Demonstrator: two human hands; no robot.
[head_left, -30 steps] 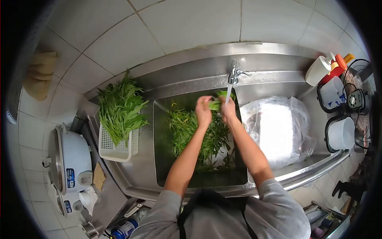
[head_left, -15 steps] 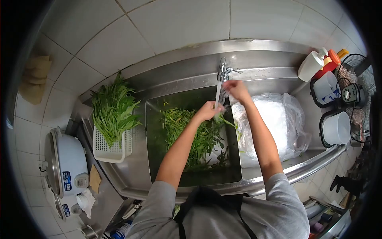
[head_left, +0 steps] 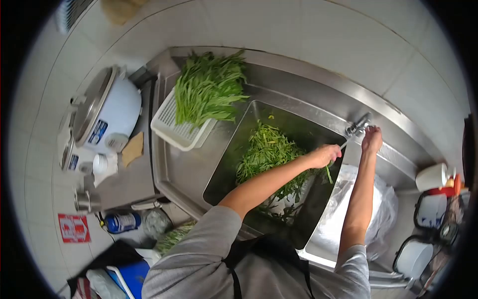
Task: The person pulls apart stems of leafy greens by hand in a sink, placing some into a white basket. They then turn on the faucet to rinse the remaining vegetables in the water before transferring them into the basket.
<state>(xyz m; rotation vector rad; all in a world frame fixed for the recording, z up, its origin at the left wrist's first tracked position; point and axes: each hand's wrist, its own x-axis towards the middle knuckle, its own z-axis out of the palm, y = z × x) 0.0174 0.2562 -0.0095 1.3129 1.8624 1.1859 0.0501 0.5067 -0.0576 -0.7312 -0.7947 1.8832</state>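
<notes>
Counter (head_left: pixel 184 169): I see a long steel counter along the tiled wall, with a deep sink (head_left: pixel 234 164) sunk into its middle.
Greens in the sink (head_left: pixel 269 149): a big wet heap of long leafy stalks lies in the sink, piled toward the far side.
Basket greens (head_left: pixel 209 87): a second heap sits in a white basket (head_left: pixel 174 130) at the far left corner of the counter, leaves hanging over its far edge.
Rice cooker (head_left: pixel 107 112): a white one stands off the left end of the counter.
Plastic bag (head_left: pixel 343 209): a clear bag lies on the right part of the counter, just beside the sink.
Left hand (head_left: pixel 326 154): it is closed around a small bunch of stalks (head_left: pixel 326 172) over the right side of the sink. The loose ends hang down from it.
Right hand (head_left: pixel 372 138): its fingers are curled on the tap (head_left: pixel 357 125) at the back edge of the sink. I cannot tell how tight.
How the greens handle: I think they are light, soft and bendy, and slippery when wet. The leaves tear easily. I would hold them low on the stalks, bunched together, with a gentle squeeze.
</notes>
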